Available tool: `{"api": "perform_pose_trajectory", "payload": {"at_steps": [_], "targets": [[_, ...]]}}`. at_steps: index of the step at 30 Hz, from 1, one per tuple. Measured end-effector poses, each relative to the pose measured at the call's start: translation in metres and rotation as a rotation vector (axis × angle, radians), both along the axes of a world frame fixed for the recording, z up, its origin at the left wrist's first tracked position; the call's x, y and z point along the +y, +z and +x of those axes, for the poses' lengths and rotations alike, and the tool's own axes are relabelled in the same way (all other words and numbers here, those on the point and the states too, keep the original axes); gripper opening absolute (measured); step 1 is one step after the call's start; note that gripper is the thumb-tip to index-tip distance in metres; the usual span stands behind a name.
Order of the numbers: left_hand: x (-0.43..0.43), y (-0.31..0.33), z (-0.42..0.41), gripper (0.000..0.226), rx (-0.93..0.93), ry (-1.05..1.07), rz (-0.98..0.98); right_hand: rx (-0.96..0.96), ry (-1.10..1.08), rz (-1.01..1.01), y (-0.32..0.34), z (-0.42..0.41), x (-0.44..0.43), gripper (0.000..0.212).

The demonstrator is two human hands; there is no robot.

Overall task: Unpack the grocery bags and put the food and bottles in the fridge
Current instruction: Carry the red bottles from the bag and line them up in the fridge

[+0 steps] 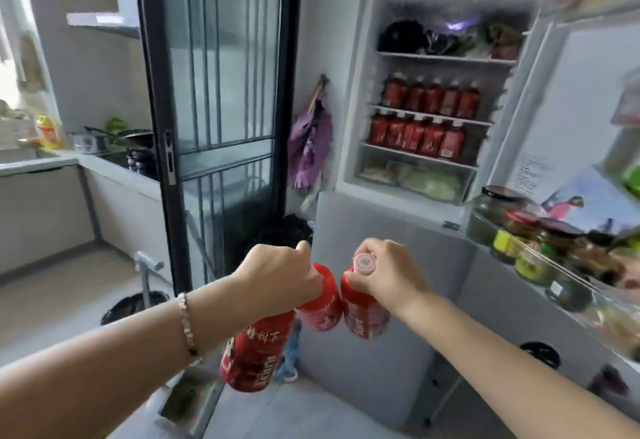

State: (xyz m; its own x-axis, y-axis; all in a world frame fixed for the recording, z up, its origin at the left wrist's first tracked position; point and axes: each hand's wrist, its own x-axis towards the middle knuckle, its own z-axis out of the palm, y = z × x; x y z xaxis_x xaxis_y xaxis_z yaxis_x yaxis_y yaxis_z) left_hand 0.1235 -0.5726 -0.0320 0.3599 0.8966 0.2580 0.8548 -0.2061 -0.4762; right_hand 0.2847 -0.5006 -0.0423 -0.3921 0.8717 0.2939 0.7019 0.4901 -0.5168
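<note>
My left hand (280, 276) grips two red bottles by their necks: one (254, 352) hangs lower left, the other (322, 303) sits right of it. My right hand (388, 272) grips the top of a third red bottle (363, 314) with a pale cap. All three hang in front of the closed lower fridge door (381, 230). The upper fridge compartment (436, 106) stands open ahead. Rows of matching red bottles (429, 95) fill its two middle shelves. Dark bags lie on the top shelf (446, 57), and greens fill the drawer (419, 179) below.
The open fridge door (554, 258) at right carries jars and bottles in its racks. A dark-framed glass sliding door (214, 92) stands left of the fridge, with a purple duster (311, 140) hanging between. A kitchen counter (86, 161) runs along the left. A black bin (135, 307) stands on the floor.
</note>
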Motion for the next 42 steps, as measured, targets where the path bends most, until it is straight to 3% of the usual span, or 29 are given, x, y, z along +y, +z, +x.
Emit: {"api": "perform_pose_trajectory", "payload": {"at_steps": [3,5,12,14,18,24,29,34,42], "targets": [[0.085,0.016,-0.002,0.033,0.032,-0.113,0.041,0.031,-0.108,0.005,0.018,0.006,0.066,0.021],[0.149,0.034,0.001,0.015,0.099,-0.120,-0.043,0.058,-0.183,0.006,0.034,0.011,0.115,0.020],[0.334,0.105,0.017,0.019,0.160,-0.166,0.037,0.147,-0.397,0.064,0.089,0.023,0.269,0.021],[0.378,0.118,0.024,0.019,0.051,-0.138,0.018,0.188,-0.425,0.076,0.101,0.028,0.309,0.025],[0.468,0.141,0.041,0.036,-0.494,-0.071,0.041,0.232,-0.478,0.134,0.126,0.040,0.398,0.027],[0.571,0.189,0.061,0.040,-0.711,-0.048,0.160,0.225,-0.499,0.304,0.192,0.057,0.508,0.029],[0.649,0.225,0.065,0.039,-0.716,-0.055,0.238,0.385,-0.513,0.468,0.227,0.068,0.606,0.025],[0.703,0.245,0.051,0.034,-0.740,-0.065,0.221,0.434,-0.599,0.480,0.240,0.067,0.686,0.023],[0.772,0.260,0.022,0.036,-0.639,-0.079,0.081,0.232,-0.723,0.398,0.243,0.033,0.788,0.041]]}}
